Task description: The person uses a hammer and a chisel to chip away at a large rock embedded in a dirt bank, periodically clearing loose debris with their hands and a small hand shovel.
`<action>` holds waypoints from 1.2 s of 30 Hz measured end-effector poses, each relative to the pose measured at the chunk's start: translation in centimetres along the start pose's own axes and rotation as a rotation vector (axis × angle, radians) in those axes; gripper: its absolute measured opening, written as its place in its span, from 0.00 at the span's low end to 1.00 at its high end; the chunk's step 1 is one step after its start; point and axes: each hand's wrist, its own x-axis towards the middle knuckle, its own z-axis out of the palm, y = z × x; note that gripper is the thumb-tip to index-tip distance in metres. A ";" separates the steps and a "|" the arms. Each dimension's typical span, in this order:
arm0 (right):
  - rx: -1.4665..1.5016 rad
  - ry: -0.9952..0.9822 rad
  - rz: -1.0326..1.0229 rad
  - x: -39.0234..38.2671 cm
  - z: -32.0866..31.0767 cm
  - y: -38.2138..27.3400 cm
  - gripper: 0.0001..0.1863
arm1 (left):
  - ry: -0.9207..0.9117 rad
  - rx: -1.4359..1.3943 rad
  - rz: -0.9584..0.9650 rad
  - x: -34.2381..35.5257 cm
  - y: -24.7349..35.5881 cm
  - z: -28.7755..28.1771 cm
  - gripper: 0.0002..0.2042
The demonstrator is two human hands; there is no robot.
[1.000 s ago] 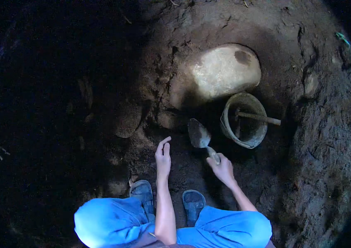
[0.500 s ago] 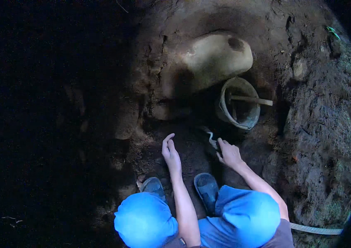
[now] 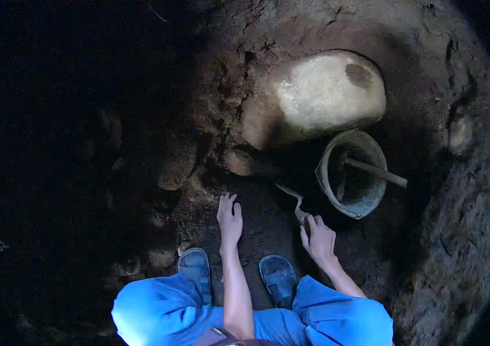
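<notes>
My right hand (image 3: 318, 239) is wrapped around the near end of a small trowel (image 3: 299, 203). Its pale, crooked metal neck points away toward the dark soil; the blade is hard to make out in shadow. To its left, my left hand (image 3: 230, 222) hovers over or rests on the dirt with its fingers stretched out and nothing in it; I cannot tell whether it touches the ground. Dark earth (image 3: 262, 213) lies between the two hands. Beyond my right hand, a tilted bucket (image 3: 337, 203) contains a tool with a wooden handle (image 3: 378, 170).
A large pale boulder (image 3: 328, 95) juts from the earth behind the bucket. A rough earth wall (image 3: 464, 230) rises at the right. Stones (image 3: 161, 258) lie at the left, fading into darkness. My sandalled feet (image 3: 278, 279) stand close behind my hands.
The view has shifted, so the boulder and bucket sit further right and the bucket lower. My left hand has turned from edge-on to more palm-down. My right hand keeps hold of the trowel.
</notes>
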 end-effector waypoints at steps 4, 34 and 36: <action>0.094 0.003 -0.018 3.1 1.1 1.2 0.21 | -0.120 0.337 -0.023 -0.7 0.2 1.0 0.22; 0.384 -0.215 0.022 3.8 -1.4 2.6 0.17 | -0.188 0.645 0.048 -1.2 -1.0 0.8 0.22; 0.329 -0.194 0.018 3.4 -1.5 2.1 0.18 | -0.197 0.634 0.066 -1.0 -1.4 0.1 0.21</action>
